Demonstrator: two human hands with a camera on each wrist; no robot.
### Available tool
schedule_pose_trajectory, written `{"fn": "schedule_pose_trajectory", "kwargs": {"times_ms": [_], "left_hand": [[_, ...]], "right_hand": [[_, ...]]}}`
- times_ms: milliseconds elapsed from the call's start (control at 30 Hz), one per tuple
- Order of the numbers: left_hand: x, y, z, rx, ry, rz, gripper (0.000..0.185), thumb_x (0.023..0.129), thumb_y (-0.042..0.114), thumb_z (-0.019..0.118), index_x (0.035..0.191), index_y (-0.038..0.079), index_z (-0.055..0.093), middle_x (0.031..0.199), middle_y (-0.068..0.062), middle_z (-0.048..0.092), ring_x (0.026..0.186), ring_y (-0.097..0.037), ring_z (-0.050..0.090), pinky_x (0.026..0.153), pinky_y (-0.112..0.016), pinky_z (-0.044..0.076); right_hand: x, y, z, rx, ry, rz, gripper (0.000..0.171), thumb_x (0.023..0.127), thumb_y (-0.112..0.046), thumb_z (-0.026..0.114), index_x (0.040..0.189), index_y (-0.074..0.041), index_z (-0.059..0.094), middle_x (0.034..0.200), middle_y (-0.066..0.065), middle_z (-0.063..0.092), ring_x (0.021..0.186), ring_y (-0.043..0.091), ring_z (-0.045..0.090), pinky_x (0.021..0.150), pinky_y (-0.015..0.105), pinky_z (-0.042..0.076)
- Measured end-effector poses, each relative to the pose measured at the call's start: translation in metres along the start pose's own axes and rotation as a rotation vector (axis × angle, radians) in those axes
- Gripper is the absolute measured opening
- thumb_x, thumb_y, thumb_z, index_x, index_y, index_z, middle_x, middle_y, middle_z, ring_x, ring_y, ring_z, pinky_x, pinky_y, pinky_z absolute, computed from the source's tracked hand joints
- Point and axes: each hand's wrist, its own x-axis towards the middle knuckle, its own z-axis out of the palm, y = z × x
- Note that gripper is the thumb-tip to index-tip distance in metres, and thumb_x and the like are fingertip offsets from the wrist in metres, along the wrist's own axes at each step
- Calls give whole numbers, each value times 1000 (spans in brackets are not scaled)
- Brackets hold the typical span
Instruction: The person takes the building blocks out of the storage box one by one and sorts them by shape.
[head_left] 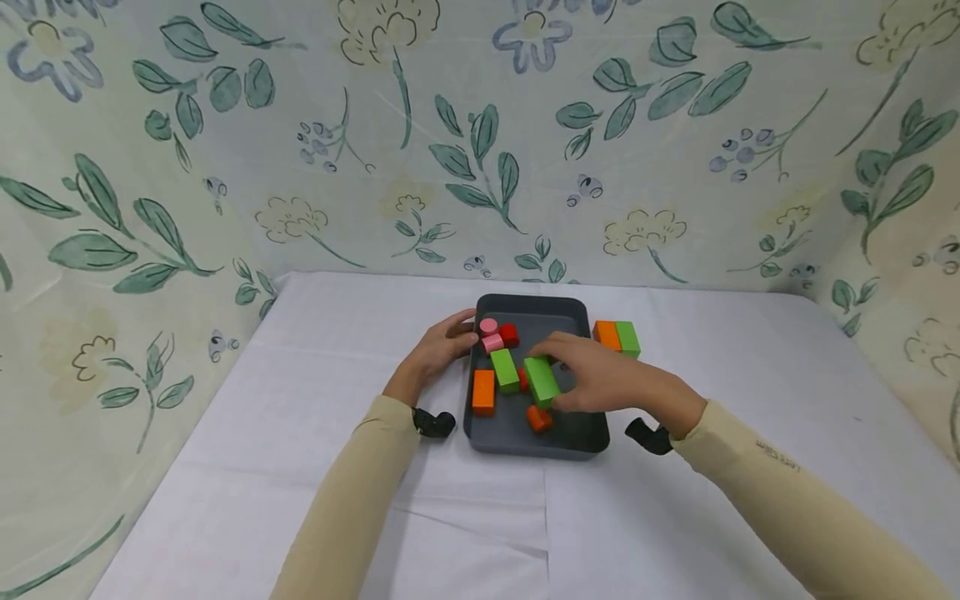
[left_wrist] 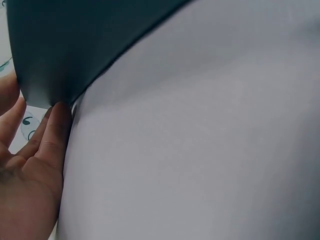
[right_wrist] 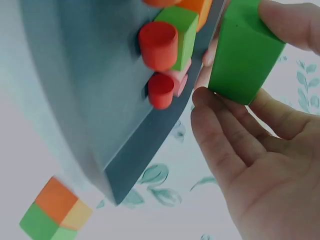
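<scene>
A dark grey tray [head_left: 540, 444] lies on the table with several coloured blocks in it. My right hand [head_left: 600, 372] pinches a green block [head_left: 542, 382] between thumb and fingers, above the tray; the right wrist view shows this green block [right_wrist: 245, 55] close up. Against the tray's left side rests my left hand [head_left: 442, 348]. Its straight fingers [left_wrist: 52, 137] touch the tray's outer wall [left_wrist: 55, 55]. Inside the tray are a second green block [head_left: 505, 372], an orange block [head_left: 483, 393], an orange-red cylinder [head_left: 538, 418], pink pieces [head_left: 492, 342] and red pieces [head_left: 509, 335].
Right of the tray, an orange block [head_left: 607, 335] and a green block [head_left: 627, 339] stand side by side on the white cloth [head_left: 480, 533]. A floral curtain [head_left: 465, 150] hangs behind the table.
</scene>
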Motion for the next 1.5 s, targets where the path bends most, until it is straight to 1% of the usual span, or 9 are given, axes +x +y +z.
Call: {"fn": "schedule_pose_trajectory", "kwargs": {"times_ms": [167,333,467,600,733,867,1067,1300,1500], "left_hand": [[1,0,0,8,-1,-8,57,98,23,60,149,38,42,158,-6,41,143,-28,44,123,-47,31],[1,0,1,2,3,-5,56,98,21,60,149,37,43,157,-6,42,142,-28,44,122,-47,32],[1,0,1,-11,6,-6,55,98,21,60,148,36,43,157,-7,43,141,-28,46,122,-46,34],[0,0,2,-5,5,-2,55,98,22,60,148,36,43,157,-7,43,141,-28,46,122,-47,33],[-1,0,2,14,-4,11,56,98,22,59,149,36,42,157,-7,42,142,-29,45,122,-47,33],[-1,0,2,20,-8,4,56,98,22,59,149,37,42,157,-6,42,142,-28,44,122,-47,32],[0,1,1,7,-6,8,56,98,21,59,149,35,42,157,-7,42,141,-29,45,122,-47,32],[0,1,2,5,-7,-4,57,97,21,60,149,35,42,158,-7,41,142,-29,44,122,-47,32],[1,0,0,-13,-15,13,57,97,20,60,150,33,42,157,-9,41,142,-30,45,122,-46,33]], "right_hand": [[-15,20,-4,66,92,1,59,80,-17,74,135,-8,54,130,6,57,112,26,56,97,45,55],[-30,29,-8,107,162,1,60,79,-10,76,135,-6,53,128,9,57,111,26,56,97,50,55],[-43,40,-10,103,201,13,63,78,-5,76,136,-7,51,129,10,58,110,27,60,95,49,57],[-59,55,-13,77,230,53,64,79,-7,76,137,-5,49,131,14,58,109,30,61,92,47,58],[-74,69,-16,58,242,108,66,80,-10,76,139,-3,48,134,19,57,111,36,61,90,50,58],[-85,81,-21,43,252,166,67,81,-13,77,140,-1,47,136,22,56,113,42,61,91,55,57],[-95,104,-26,15,273,210,67,82,-15,78,139,2,47,135,24,56,115,45,59,94,58,55],[-100,125,-29,34,268,253,68,83,-15,77,140,5,45,136,27,53,117,48,57,95,60,52],[-98,140,-26,60,250,294,72,83,-16,77,142,6,42,138,28,51,121,48,53,98,61,50]]}}
